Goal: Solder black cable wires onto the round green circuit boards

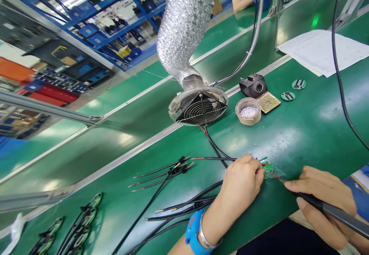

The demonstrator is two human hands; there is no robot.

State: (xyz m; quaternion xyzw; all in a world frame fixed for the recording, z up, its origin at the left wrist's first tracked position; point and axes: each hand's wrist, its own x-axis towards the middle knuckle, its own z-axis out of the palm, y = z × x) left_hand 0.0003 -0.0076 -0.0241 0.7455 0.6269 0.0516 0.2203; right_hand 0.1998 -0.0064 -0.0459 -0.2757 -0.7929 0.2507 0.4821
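Note:
My left hand (243,178), with a blue wristband (193,234) and a metal bangle, is closed in a pinch on a thin cable at the left edge of a small green circuit board (267,169). A red wire end lies over that board. My right hand (325,201) is wrapped round the dark handle of a soldering iron (319,205), whose tip points left to the board's right edge. Faint smoke or glare blurs the contact point, so I cannot tell if the tip touches.
Black cables (184,205) spread left of my hands. A fan hood (201,107) hangs from a silver duct (184,24). Behind the board stand a round tub (248,112) and an iron stand (253,85). Two round boards, papers (328,51) and a hanging cord are right. Across sits a person.

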